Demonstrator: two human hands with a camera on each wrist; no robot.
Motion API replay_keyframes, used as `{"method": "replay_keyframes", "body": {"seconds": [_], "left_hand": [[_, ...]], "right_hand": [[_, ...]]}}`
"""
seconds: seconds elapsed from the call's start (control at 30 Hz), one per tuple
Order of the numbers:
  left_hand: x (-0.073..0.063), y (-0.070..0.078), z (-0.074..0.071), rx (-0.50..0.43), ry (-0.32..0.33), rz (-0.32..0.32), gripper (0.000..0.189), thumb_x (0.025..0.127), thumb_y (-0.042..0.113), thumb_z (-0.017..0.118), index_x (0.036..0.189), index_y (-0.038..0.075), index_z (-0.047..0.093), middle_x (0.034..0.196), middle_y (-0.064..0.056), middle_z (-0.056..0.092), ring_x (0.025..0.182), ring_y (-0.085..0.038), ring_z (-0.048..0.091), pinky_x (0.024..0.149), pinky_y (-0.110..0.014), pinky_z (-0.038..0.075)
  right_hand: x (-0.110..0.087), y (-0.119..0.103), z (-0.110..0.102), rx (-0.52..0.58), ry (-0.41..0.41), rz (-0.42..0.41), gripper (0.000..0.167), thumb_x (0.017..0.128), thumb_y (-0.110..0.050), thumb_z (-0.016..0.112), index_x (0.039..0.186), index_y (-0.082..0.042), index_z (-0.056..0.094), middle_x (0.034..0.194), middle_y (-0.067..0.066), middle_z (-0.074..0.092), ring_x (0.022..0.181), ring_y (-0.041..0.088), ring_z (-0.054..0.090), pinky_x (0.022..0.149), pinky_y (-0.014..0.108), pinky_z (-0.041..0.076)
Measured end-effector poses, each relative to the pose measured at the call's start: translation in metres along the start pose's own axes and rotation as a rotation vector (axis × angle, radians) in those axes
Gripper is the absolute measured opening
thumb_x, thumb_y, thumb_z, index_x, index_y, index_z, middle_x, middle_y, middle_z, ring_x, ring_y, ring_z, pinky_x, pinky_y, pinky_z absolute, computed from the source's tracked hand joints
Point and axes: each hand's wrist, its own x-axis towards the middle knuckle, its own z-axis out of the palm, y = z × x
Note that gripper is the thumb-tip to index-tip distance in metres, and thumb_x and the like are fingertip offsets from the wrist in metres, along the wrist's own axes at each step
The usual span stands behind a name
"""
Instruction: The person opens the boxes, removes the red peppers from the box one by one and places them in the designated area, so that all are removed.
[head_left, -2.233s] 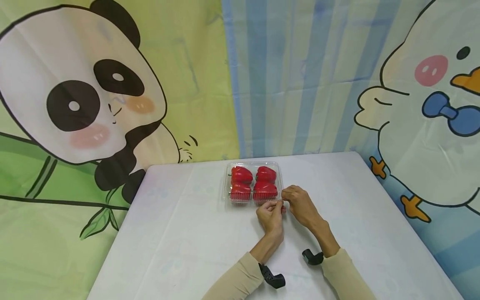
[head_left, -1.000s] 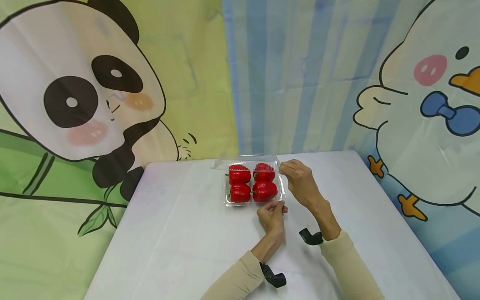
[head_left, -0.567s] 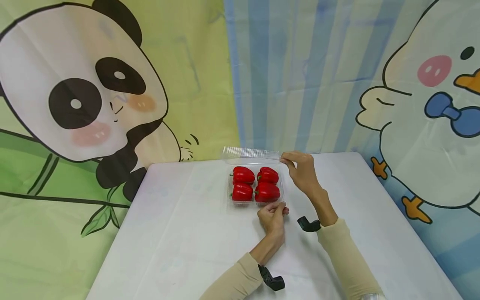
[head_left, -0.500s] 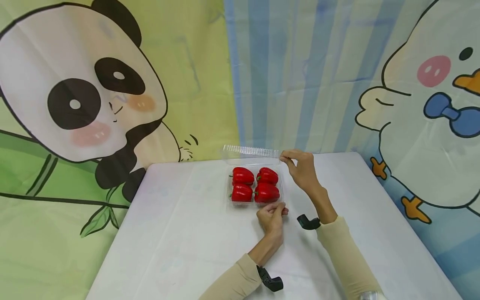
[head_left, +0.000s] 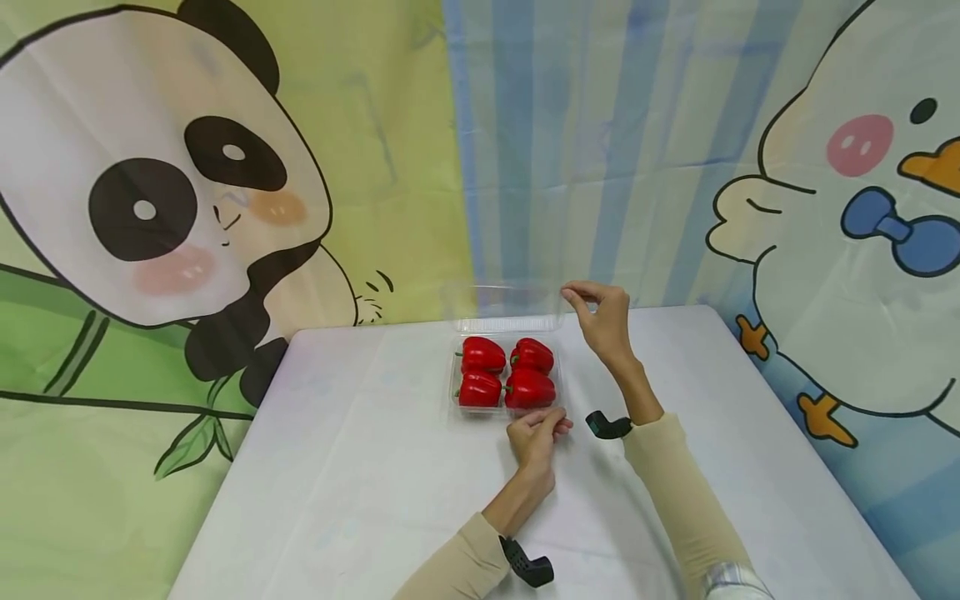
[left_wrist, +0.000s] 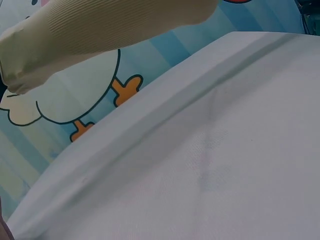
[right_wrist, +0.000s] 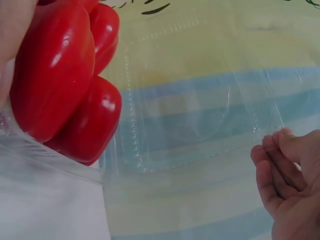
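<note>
A clear plastic clamshell container [head_left: 455, 392] stands on the table with several red bell peppers [head_left: 530, 388] inside, in two rows. Its transparent lid [head_left: 502, 323] is raised upright at the far side. My right hand [head_left: 603, 325] pinches the lid's right edge between thumb and fingers; the right wrist view shows those fingertips [right_wrist: 280, 136] on the lid [right_wrist: 185, 115]. At the near right corner of the container, my left hand [head_left: 534, 442] holds the front rim with thumb and bent fingers. In the left wrist view the fingers are almost entirely out of frame.
A white-covered table [head_left: 360, 467] extends around the container, its far edge just behind the lid. Cartoon-printed curtains with a panda [head_left: 225, 192] and a white bird [head_left: 862, 317] hang behind and beside it. Black wrist cameras [head_left: 528, 567] sit on both arms.
My right hand has lifted the lid from closed over the peppers, swinging it up and back to upright. My left hand has stayed at the near right corner, shifting slightly toward me.
</note>
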Motion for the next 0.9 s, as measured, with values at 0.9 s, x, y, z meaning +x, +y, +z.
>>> {"method": "replay_keyframes", "body": {"seconds": [0.9], "left_hand": [[-0.003,0.003,-0.026,0.046,-0.207,-0.106,0.021,0.099,0.021,0.082,0.104,0.002,0.084,0.082,-0.001,0.082,0.071,-0.008,0.074,0.069,-0.016,0.056]], "right_hand": [[0.004,0.040,0.020,-0.020,-0.160,0.142,0.026,0.105,-0.001,0.070,0.128,0.009,0.074,0.122,0.028,0.078,0.110,0.043,0.077,0.099,0.037,0.063]]}}
